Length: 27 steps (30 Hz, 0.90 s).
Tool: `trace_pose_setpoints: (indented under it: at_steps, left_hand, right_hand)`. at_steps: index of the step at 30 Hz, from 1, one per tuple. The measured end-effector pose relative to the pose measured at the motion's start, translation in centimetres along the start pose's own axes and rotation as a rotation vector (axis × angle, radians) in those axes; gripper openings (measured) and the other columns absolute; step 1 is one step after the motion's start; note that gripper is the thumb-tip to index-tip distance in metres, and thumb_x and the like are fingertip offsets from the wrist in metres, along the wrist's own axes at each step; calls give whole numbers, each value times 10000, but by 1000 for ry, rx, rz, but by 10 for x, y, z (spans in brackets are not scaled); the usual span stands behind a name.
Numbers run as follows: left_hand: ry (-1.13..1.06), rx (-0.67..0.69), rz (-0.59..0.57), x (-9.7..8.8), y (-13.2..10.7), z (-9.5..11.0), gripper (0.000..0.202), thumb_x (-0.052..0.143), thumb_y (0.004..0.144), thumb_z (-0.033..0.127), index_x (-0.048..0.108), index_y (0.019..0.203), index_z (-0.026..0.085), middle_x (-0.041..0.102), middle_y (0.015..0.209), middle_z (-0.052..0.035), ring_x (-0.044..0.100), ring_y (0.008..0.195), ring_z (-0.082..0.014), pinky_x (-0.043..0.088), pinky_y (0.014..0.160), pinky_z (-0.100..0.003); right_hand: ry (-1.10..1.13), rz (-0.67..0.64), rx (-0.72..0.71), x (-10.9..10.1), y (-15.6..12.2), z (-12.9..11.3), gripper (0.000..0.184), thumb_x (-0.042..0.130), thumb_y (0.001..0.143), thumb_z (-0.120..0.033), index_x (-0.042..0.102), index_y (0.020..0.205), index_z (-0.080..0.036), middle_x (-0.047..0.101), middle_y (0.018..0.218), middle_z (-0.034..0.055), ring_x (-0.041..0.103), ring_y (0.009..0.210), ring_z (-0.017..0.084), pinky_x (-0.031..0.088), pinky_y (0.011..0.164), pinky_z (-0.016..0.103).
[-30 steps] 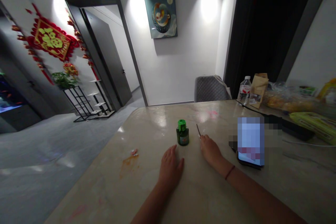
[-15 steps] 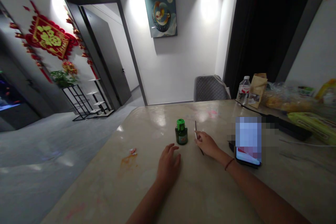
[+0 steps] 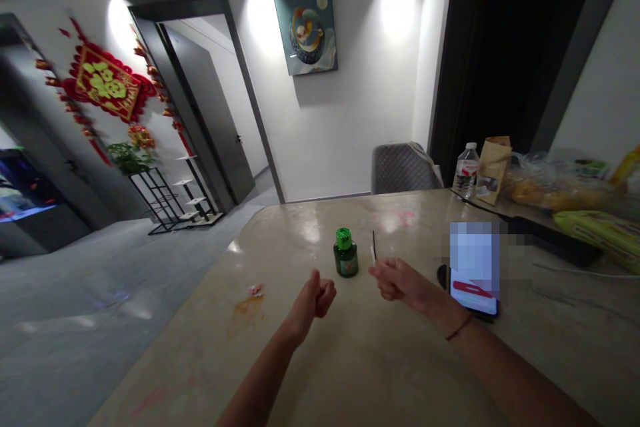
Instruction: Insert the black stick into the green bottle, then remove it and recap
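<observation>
My right hand (image 3: 397,280) is closed, thumb and forefinger at the near end of a thin dark stick with a pale section (image 3: 373,250). The stick points away from me toward the far side of the table, and its lower part is hidden by the hand. My left hand (image 3: 314,300) is curled into a loose fist with the thumb raised, and nothing shows in it. Between and just beyond the hands stands a small dark green bottle (image 3: 346,261) with a bright green ridged cap, upright and touched by neither hand.
The phone (image 3: 475,287), partly blurred, stands right of my right hand on the marble-patterned table (image 3: 380,367). Crumpled scraps (image 3: 255,290) lie by an orange stain at left. A water bottle (image 3: 466,170), paper bag (image 3: 493,170) and plastic-wrapped food stand back right, before a grey chair (image 3: 405,170).
My left hand has drawn slightly back and left, its fingers curling into a fist. My right hand has turned and curled more, covering the stick's near end.
</observation>
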<state>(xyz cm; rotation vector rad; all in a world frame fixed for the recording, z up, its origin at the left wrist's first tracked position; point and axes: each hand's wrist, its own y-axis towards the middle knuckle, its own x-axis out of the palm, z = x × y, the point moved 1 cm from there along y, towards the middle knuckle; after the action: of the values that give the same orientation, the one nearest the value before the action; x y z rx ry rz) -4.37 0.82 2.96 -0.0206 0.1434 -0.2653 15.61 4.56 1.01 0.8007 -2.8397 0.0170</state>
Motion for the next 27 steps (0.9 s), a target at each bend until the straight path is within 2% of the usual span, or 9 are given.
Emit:
trace_pose_setpoints:
  at_steps: [2, 5, 8, 11, 16, 19, 23, 25, 27]
  left_hand:
    - [-260, -64, -171, 3, -1, 6, 681, 18, 579, 842, 213, 441, 205, 177, 461, 57, 153, 449, -77, 152, 435, -224]
    - [-454, -138, -261, 7, -2, 6, 716, -113, 530, 832, 199, 424, 197, 203, 462, 41, 213, 451, -83, 201, 432, -228]
    - [-457, -221, -290, 9, -1, -7, 732, -137, 500, 835, 200, 409, 190, 208, 447, 38, 231, 438, -80, 214, 425, -228]
    - [-401, -276, -355, 10, 1, -24, 730, -87, 524, 843, 213, 392, 191, 220, 427, 40, 224, 412, -72, 197, 413, -226]
    - [-337, -243, -406, 9, 3, -34, 724, 16, 623, 816, 287, 379, 191, 244, 398, 41, 220, 390, -66, 174, 420, -228]
    - [-331, -195, -336, 5, 5, -27, 679, 143, 668, 789, 348, 435, 185, 272, 414, 51, 242, 395, -63, 187, 427, -220]
    - [-223, -185, 69, -1, 8, -16, 506, 451, 662, 662, 364, 535, 181, 281, 451, 89, 248, 404, -41, 208, 444, -199]
    - [-258, -222, 175, 1, 9, -15, 447, 499, 649, 599, 361, 560, 184, 290, 455, 97, 253, 402, -37, 205, 441, -193]
    - [-306, -286, 173, 7, 10, -18, 388, 514, 646, 536, 367, 577, 184, 304, 454, 100, 254, 393, -33, 202, 437, -189]
  right_hand:
    - [322, -123, 6, 3, -4, -12, 548, 415, 726, -652, 166, 510, -214, 142, 408, -109, 105, 344, 43, 132, 359, 204]
    - [570, -187, 10, -2, -8, -14, 627, 183, 676, -795, 128, 465, -207, 106, 371, -99, 86, 317, 44, 114, 333, 200]
    - [598, -266, 132, -7, -8, 0, 659, 65, 616, -838, 116, 422, -211, 108, 340, -92, 99, 303, 42, 124, 328, 201]
    - [586, -349, 259, -6, -7, 18, 671, 59, 622, -835, 132, 391, -210, 129, 317, -90, 112, 290, 40, 124, 327, 200]
    - [592, -375, 266, 2, -5, 24, 679, 117, 644, -822, 157, 364, -205, 134, 308, -91, 117, 271, 37, 107, 322, 197]
    - [557, -220, 153, 3, -1, 14, 664, 219, 666, -795, 161, 360, -209, 144, 307, -89, 124, 273, 38, 113, 318, 202]
    - [417, 234, -100, 3, 10, -3, 542, 500, 708, -600, 307, 409, -192, 282, 360, -79, 251, 318, 45, 222, 341, 196]
    - [305, 403, -210, 4, 20, -11, 414, 577, 681, -529, 431, 504, -184, 424, 457, -54, 402, 416, 66, 361, 445, 208]
    - [147, 484, -273, 7, 33, -16, 327, 620, 648, -486, 519, 637, -175, 547, 621, -11, 522, 583, 104, 442, 619, 251]
